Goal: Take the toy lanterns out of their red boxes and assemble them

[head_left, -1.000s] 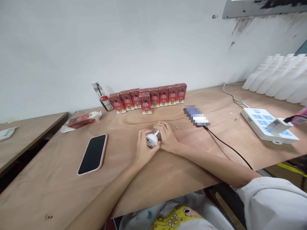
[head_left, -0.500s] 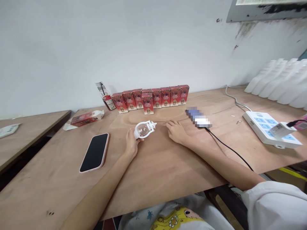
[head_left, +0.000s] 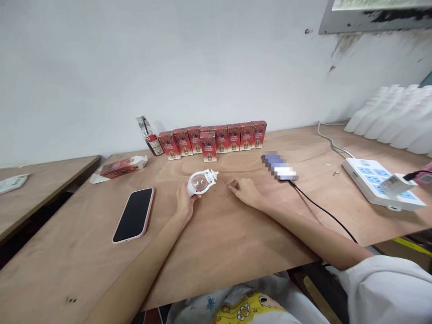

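My left hand (head_left: 185, 198) is closed around the base of a small white lantern (head_left: 200, 182) with a clear round window. The lantern lies tilted, its pointed top toward the right. Just right of it, my right hand (head_left: 245, 191) pinches a thin copper-coloured wire (head_left: 222, 193) between thumb and fingers. The wire's bent loose end trails toward the lantern, apart from it. Behind both hands stands a row of several red printed boxes (head_left: 233, 137), with one red box (head_left: 208, 147) in front of the row.
A black-screened phone (head_left: 133, 216) lies to the left, below an opened red box (head_left: 118, 167) on its side. A drink bottle (head_left: 153, 143) leans near the wall. To the right are a blurred-out phone (head_left: 278, 166) on a black cable, a white power strip (head_left: 367, 180) and white plastic bottles (head_left: 381, 114).
My right hand has closed from loosely bent fingers on the table into a pinch on the wire, which now shows. My left hand and the lantern stay almost still.
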Motion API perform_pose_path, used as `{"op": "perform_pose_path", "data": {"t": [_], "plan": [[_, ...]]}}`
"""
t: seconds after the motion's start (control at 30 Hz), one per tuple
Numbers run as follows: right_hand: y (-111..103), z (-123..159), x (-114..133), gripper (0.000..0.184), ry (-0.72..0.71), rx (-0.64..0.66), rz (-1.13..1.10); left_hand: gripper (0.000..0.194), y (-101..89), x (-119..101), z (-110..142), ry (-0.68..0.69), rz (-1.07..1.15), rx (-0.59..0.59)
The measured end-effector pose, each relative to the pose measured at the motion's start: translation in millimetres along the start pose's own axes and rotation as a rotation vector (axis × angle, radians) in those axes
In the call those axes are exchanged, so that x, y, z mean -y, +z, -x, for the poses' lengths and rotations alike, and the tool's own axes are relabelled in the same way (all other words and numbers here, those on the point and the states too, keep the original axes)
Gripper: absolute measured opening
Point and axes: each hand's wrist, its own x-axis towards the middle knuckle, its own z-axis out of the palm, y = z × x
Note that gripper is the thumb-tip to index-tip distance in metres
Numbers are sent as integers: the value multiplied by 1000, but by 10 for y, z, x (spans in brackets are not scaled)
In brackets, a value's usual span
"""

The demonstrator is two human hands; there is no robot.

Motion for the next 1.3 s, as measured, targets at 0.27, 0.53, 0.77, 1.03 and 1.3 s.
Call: {"op": "perform_pose_path", "data": {"t": [0.27, 0.53, 0.77, 1.03, 1.3], "plan": [[152, 103, 73, 55, -232, -83, 187, 15, 17, 0, 16, -5, 2, -3], [179, 114, 83, 27, -357, -81, 302, 18, 11, 27, 20, 37, -31, 12], [230, 108, 162, 65, -339, -130, 300, 22, 17, 82, 34, 96, -62, 24], [264, 43, 94, 41, -266, -163, 27, 24, 25, 58, 34, 97, -56, 5], [230, 5, -54, 52, -316, -387, -75, 25, 4, 65, -3, 96, -31, -30]]}}
